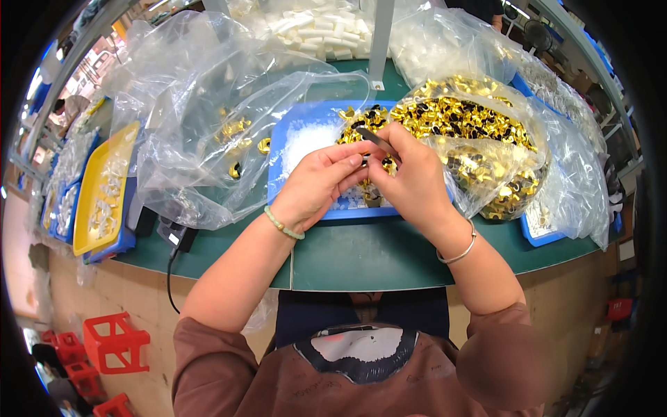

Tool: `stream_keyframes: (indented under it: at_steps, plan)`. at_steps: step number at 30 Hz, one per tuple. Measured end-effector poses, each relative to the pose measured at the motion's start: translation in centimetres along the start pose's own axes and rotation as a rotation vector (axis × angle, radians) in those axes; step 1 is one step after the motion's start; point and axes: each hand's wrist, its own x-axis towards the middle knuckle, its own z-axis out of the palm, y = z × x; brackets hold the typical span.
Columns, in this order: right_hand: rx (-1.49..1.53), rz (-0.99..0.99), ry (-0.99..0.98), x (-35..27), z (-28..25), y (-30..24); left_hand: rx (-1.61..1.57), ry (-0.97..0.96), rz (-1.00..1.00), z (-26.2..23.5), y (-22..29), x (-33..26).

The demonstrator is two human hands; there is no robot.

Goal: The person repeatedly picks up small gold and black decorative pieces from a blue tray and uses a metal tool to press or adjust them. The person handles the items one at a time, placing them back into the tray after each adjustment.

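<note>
My two hands meet over a blue tray (279,128), fingertips almost touching. My right hand (415,174) is closed around a slim dark tool (375,140), which sticks up past the index finger; its exact kind is unclear. My left hand (318,179) pinches at the fingertips, and whatever is between them is too small and covered to name. Tiny white pieces (304,141) are heaped in the tray's left part. Shiny gold, curved pieces (372,115) lie on its right, partly hidden by my hands.
A clear bag of gold pieces (465,118) spills toward the tray from the right. Large clear plastic bags (187,132) cover the left bench. A yellow tray (104,191) rests at far left. White cylindrical pieces (323,31) are piled behind, near a metal post (381,42). Red stools (117,342) stand below.
</note>
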Motion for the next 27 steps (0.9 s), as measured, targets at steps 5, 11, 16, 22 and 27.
stream_keyframes:
  at_steps: [5,11,16,22,27]
  plan:
    - [-0.033,-0.032,0.021,-0.29,0.24,-0.05,-0.01,0.005,-0.006,0.44,-0.17,-0.17]
    - [-0.046,-0.089,0.05,-0.06,0.35,-0.48,0.016,0.01,-0.002,0.13,-0.27,0.01]
    - [-0.068,-0.104,0.053,-0.05,0.37,-0.37,0.035,0.05,0.011,0.31,-0.33,-0.13]
    - [-0.054,-0.131,0.039,-0.01,0.23,-0.38,0.105,0.06,0.051,0.3,-0.31,-0.23]
    - [-0.007,-0.082,0.044,-0.03,0.04,-0.34,0.135,0.093,0.037,0.42,-0.44,-0.24]
